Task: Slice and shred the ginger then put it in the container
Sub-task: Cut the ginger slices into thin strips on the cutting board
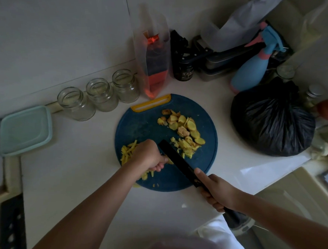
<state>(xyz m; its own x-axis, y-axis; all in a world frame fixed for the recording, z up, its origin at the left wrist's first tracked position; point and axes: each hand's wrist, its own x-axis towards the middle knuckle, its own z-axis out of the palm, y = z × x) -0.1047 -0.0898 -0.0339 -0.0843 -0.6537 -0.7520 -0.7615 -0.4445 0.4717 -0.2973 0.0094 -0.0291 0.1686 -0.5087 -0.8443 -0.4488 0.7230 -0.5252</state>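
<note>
yellow ginger slices [183, 128] and shreds [127, 151]

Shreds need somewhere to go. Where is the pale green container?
In the head view the container sits far left on the counter, beside the glass jars, left of the cutting board.

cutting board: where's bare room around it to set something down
Bare counter lies left of the cutting board, bordered by the teal container and glass jars. The board's far-left part is bare too. Crowded behind and right: black bag, spray bottle.
</note>
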